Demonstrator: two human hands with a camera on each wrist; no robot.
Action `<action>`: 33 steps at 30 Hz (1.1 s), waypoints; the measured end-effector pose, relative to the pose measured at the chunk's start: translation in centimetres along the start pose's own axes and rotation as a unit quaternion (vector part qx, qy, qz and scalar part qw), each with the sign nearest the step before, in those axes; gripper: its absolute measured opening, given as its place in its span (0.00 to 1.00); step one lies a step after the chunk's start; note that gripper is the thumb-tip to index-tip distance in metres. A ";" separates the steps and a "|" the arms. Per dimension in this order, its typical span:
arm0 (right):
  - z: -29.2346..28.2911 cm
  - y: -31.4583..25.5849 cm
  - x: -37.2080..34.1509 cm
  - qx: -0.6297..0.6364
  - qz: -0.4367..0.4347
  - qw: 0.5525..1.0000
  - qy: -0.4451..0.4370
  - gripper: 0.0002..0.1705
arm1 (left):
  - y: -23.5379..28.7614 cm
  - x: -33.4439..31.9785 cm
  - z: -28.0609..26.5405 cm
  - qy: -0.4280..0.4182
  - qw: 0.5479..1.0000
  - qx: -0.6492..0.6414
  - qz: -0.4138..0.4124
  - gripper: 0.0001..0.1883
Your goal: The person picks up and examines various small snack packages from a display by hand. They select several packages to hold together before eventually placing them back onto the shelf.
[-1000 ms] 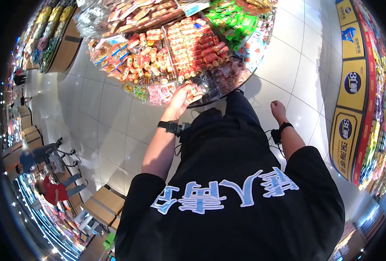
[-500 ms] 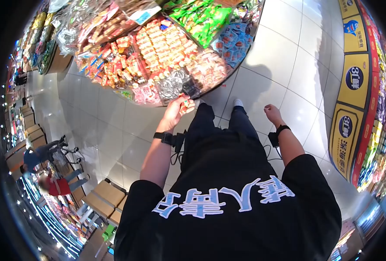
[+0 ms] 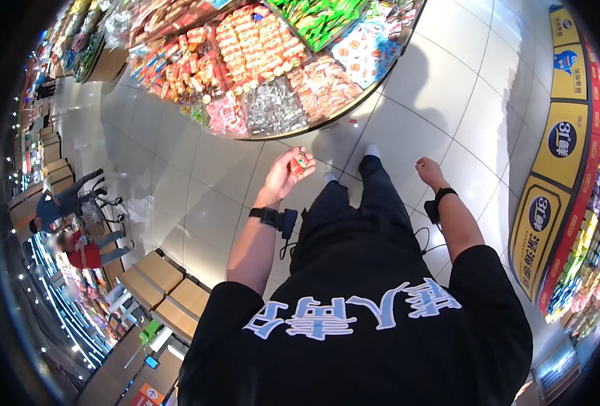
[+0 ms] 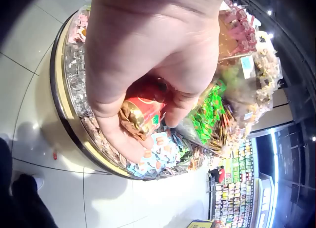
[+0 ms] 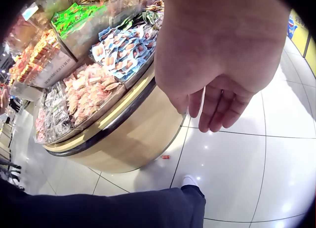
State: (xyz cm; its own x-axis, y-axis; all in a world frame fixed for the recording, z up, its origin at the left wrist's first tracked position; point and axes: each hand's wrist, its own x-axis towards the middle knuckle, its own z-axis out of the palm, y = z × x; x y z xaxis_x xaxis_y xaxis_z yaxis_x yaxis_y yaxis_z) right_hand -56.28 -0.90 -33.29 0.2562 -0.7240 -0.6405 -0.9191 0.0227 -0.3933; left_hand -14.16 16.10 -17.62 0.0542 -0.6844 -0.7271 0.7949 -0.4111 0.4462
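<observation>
Red and gold foil covers the small wrapped sweet [image 4: 143, 112], with a green patch on its side, that the left hand [image 3: 283, 177] pinches between thumb and fingers. Sweet and hand are in the air above the pale tiled floor [image 3: 191, 169], just off the curved edge of the large display stand [image 5: 126, 144], which has a wood-toned side and a dark rim band. The right hand [image 3: 432, 172] is beside the body, apart from the stand, its fingers relaxed and hanging slightly bent.

Along the stand's rim, nearest the left hand, is a bin of clear and silvery wrapped pieces [image 3: 273, 105]. Beside it lie pink packets [image 5: 91, 92], then pale blue-and-white packets [image 5: 123, 50]. Farther in are rows of red-and-gold wrapped pieces [image 3: 256, 51] and a heap of bright green packets [image 3: 317, 24].

A small red piece [image 5: 166, 157] lies on the floor near the foot of the stand, close to a white shoe [image 5: 189, 181]. Yellow panels with dark round logos [image 3: 564, 142] front a curved shelf at the right. Two people [image 3: 86, 256] stand by a shopping trolley [image 3: 110, 203] at the far left.
</observation>
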 end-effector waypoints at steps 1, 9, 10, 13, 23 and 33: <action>0.3 -0.4 -0.2 0.005 -0.007 1.000 0.002 0.16 | -0.3 -0.3 -0.9 -0.008 1.000 -0.021 -0.009 0.14; 5.7 -1.3 -0.5 -0.020 -0.042 0.999 0.004 0.16 | -4.1 -1.2 -8.1 -0.023 0.995 -0.089 -0.043 0.15; 6.8 -1.1 0.0 -0.032 -0.041 0.999 -0.004 0.16 | -4.7 -1.7 -8.9 -0.009 0.995 -0.084 -0.046 0.15; 10.0 -1.2 2.6 -0.057 -0.051 0.996 -0.042 0.16 | -5.6 -1.9 -10.4 0.018 0.996 -0.059 -0.061 0.16; 27.9 2.8 26.9 -0.175 -0.139 0.972 -0.078 0.20 | -14.3 11.5 -22.4 0.090 0.994 -0.036 -0.054 0.16; 44.1 6.6 48.3 -0.258 -0.275 0.925 -0.044 0.18 | -20.4 23.8 -32.6 0.188 0.981 -0.029 0.022 0.15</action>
State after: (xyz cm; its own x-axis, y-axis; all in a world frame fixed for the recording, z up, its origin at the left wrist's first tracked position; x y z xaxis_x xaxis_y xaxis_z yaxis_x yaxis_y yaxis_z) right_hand -36.79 -5.33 -95.91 0.7300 -0.4691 -0.4971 -0.6575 -0.6805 -0.3233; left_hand -9.39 27.81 -61.06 0.3002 -0.4257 -0.8536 0.8193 -0.3433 0.4593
